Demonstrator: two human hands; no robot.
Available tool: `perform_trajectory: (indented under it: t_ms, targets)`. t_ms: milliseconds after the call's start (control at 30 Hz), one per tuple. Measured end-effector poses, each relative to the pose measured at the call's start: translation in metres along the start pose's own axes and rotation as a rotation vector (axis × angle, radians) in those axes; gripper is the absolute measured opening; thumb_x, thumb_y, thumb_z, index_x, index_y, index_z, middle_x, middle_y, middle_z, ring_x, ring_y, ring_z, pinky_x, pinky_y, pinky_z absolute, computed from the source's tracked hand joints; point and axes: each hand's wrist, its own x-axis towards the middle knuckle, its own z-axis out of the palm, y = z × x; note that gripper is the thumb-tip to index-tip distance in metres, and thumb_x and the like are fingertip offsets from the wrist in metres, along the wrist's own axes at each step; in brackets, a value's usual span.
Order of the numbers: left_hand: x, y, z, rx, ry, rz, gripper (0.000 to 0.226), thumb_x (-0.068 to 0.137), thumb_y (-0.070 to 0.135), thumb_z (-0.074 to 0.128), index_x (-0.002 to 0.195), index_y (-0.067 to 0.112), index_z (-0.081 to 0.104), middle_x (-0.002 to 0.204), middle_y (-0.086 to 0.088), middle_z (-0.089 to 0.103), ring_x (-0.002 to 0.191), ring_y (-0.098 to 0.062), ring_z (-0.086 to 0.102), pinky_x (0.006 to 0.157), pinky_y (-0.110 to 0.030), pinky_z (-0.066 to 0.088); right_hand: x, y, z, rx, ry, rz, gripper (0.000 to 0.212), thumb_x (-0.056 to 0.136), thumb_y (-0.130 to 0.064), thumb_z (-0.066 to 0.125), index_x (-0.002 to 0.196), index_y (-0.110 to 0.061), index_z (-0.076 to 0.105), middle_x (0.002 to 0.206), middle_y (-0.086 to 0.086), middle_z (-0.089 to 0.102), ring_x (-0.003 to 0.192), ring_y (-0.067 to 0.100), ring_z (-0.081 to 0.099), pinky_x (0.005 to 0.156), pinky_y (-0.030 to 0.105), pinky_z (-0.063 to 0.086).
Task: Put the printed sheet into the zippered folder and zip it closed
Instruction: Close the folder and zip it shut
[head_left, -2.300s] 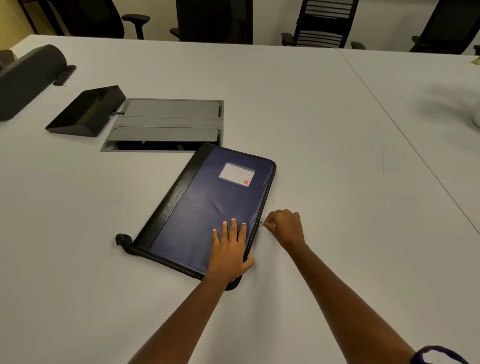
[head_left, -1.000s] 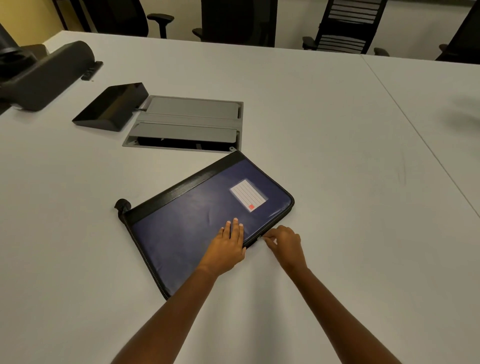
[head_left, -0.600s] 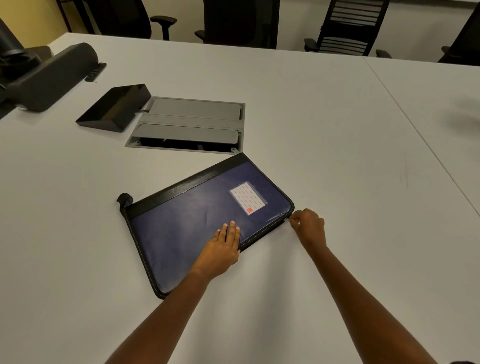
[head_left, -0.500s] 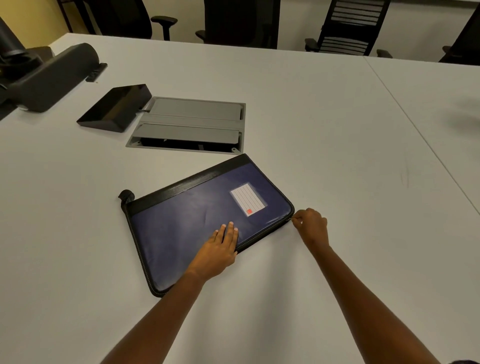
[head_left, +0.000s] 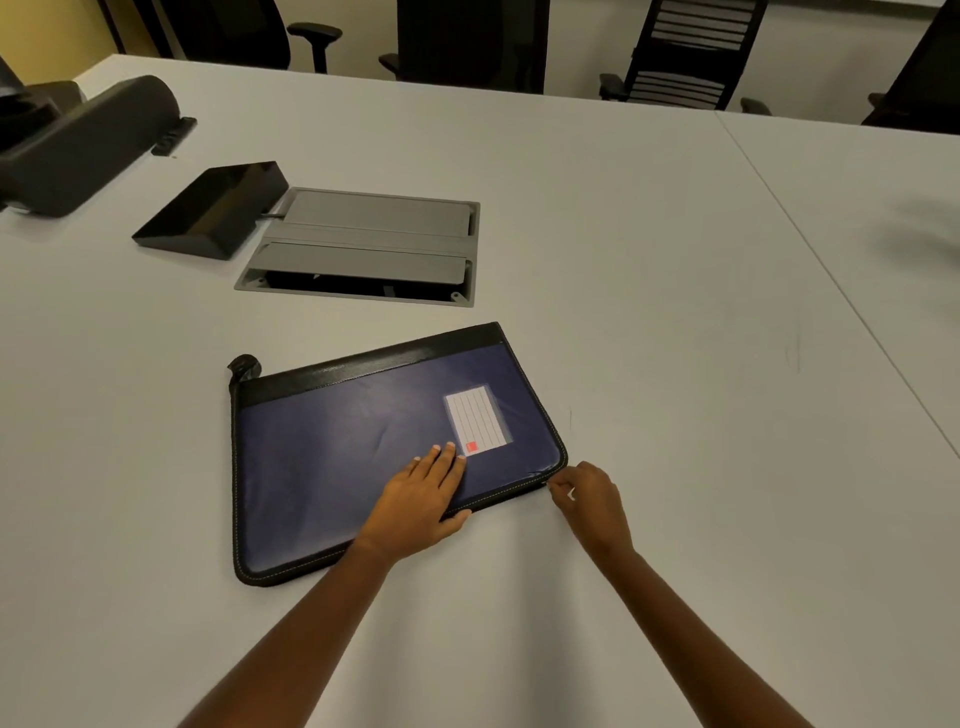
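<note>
The zippered folder (head_left: 363, 441) lies closed and flat on the white table (head_left: 649, 338); it is dark blue with a black spine strip along its far edge and a white lined label (head_left: 479, 425). My left hand (head_left: 421, 501) rests palm down on the cover near the front edge, fingers together. My right hand (head_left: 589, 493) pinches the zipper pull at the folder's near right corner. The printed sheet is not visible.
A grey cable hatch (head_left: 363, 247) is set into the table behind the folder, with a black wedge-shaped device (head_left: 213, 208) to its left. A dark cylindrical unit (head_left: 78, 145) sits at the far left. Office chairs (head_left: 680, 52) stand beyond the far edge.
The folder has turned counter-clockwise under my left hand. My right hand has drawn the zipper pull along the front edge to the near right corner.
</note>
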Motion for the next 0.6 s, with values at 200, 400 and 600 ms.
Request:
perform_trajectory:
  t_ms: [200,400,600]
  targets:
    - [0.029,0.036,-0.008,0.102,0.094,0.168,0.048,0.061,0.049,0.077,0.093,0.013,0.074,0.093,-0.004,0.075,0.080,-0.015,0.073,0.055,-0.021,0.057,-0.008,0.003,0.006,-0.018,0.034,-0.024,0.016,0.087,-0.016,0.058,0.084,-0.003,0.068,0.087,0.015,0.067,0.076,0.023,0.056,0.069,0.027,0.036]
    - [0.035,0.039,-0.002,0.273,0.040,0.188,0.061,0.044,0.029,0.093,0.093,0.000,0.073,0.089,-0.018,0.075,0.073,-0.027,0.073,0.047,-0.028,0.059,-0.002,0.011,-0.001,-0.076,0.089,-0.016,0.014,0.086,-0.016,0.059,0.084,-0.007,0.068,0.089,0.013,0.068,0.084,0.028,0.060,0.071,0.028,0.031]
    - [0.033,0.040,-0.002,0.290,0.030,0.209,0.063,0.038,0.019,0.095,0.093,-0.003,0.072,0.087,-0.021,0.074,0.071,-0.031,0.073,0.049,-0.032,0.060,0.018,0.013,-0.012,-0.104,0.085,-0.010,0.013,0.086,-0.011,0.056,0.082,-0.006,0.067,0.087,0.015,0.066,0.084,0.030,0.060,0.072,0.031,0.033]
